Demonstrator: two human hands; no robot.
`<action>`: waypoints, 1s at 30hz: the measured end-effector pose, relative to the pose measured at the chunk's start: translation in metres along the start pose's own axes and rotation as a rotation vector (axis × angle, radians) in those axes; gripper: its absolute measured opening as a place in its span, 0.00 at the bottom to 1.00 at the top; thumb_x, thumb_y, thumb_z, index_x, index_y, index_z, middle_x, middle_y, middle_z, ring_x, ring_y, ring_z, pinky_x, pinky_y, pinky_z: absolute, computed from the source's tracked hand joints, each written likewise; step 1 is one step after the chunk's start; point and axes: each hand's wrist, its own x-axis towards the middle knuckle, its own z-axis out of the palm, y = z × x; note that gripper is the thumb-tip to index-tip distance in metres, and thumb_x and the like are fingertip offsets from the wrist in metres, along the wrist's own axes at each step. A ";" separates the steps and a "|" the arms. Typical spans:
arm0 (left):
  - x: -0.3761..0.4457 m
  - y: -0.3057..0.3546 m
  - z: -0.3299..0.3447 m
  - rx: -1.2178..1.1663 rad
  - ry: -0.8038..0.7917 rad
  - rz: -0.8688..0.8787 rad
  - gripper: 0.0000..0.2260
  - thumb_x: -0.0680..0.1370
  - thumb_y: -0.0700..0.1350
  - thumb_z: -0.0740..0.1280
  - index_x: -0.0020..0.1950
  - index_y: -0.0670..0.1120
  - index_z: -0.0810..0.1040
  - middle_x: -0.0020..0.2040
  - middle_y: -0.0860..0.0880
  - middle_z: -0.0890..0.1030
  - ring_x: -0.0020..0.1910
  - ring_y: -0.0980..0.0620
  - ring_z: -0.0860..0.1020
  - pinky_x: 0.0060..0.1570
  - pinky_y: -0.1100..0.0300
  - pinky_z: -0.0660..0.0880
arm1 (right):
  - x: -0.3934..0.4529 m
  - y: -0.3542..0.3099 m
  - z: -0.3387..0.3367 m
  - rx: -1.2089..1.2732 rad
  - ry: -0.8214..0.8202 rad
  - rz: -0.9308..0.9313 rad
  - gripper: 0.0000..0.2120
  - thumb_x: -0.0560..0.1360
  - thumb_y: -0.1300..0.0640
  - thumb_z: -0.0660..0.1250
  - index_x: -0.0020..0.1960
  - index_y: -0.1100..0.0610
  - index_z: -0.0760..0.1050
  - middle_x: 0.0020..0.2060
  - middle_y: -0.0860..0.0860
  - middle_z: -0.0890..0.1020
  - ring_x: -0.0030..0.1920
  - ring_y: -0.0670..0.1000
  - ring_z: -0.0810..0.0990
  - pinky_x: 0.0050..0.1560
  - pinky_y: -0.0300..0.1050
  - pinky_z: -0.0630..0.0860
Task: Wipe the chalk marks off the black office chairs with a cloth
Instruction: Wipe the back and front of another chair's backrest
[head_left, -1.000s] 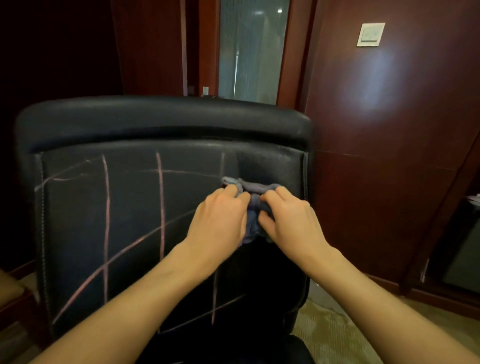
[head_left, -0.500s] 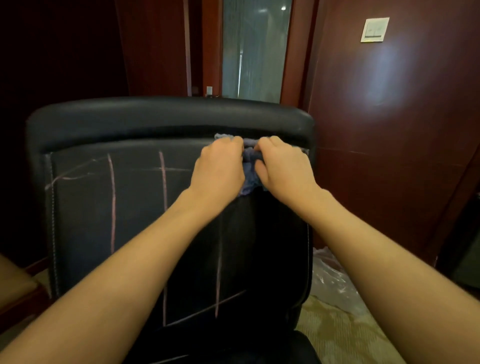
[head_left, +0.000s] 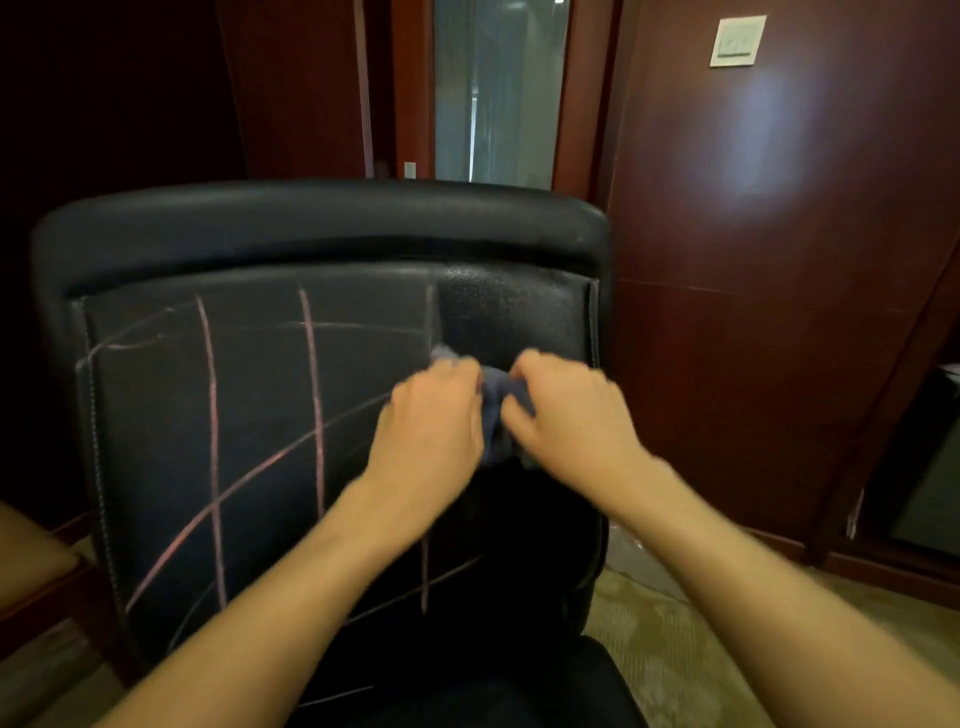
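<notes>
A bunched grey-blue cloth (head_left: 496, 410) is pressed against the right part of the chair (head_left: 322, 228) back, gripped from either side by the left hand (head_left: 431, 415) and right hand (head_left: 566, 410), fingers curled into its folds. Pink chalk lines (head_left: 311, 395) are seen crossing the left and middle of the black back; the upper right patch looks clean and glossy. Dark red panelling (head_left: 769, 249) with a switch (head_left: 735, 41) stands behind. Both hands are blurred, and most of the cloth is hidden beneath them.
</notes>
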 end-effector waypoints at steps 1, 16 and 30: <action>0.013 0.001 -0.011 -0.030 0.087 0.018 0.06 0.80 0.43 0.62 0.53 0.43 0.75 0.53 0.40 0.79 0.53 0.35 0.78 0.49 0.43 0.72 | 0.015 0.000 -0.011 0.008 0.063 0.004 0.12 0.77 0.49 0.62 0.56 0.55 0.73 0.54 0.55 0.80 0.55 0.62 0.80 0.47 0.52 0.73; -0.006 0.009 0.025 0.277 -0.211 -0.068 0.15 0.80 0.45 0.63 0.66 0.44 0.70 0.65 0.43 0.76 0.61 0.42 0.77 0.55 0.50 0.74 | -0.022 0.003 0.067 -0.058 0.227 -0.081 0.15 0.64 0.56 0.77 0.45 0.59 0.75 0.37 0.57 0.80 0.23 0.62 0.77 0.20 0.44 0.65; -0.004 0.010 -0.017 -0.018 0.109 -0.080 0.08 0.82 0.47 0.60 0.58 0.46 0.74 0.57 0.43 0.78 0.55 0.35 0.77 0.47 0.44 0.71 | 0.002 -0.004 -0.007 0.063 0.221 -0.046 0.13 0.75 0.53 0.64 0.59 0.55 0.72 0.50 0.55 0.83 0.48 0.64 0.82 0.40 0.53 0.73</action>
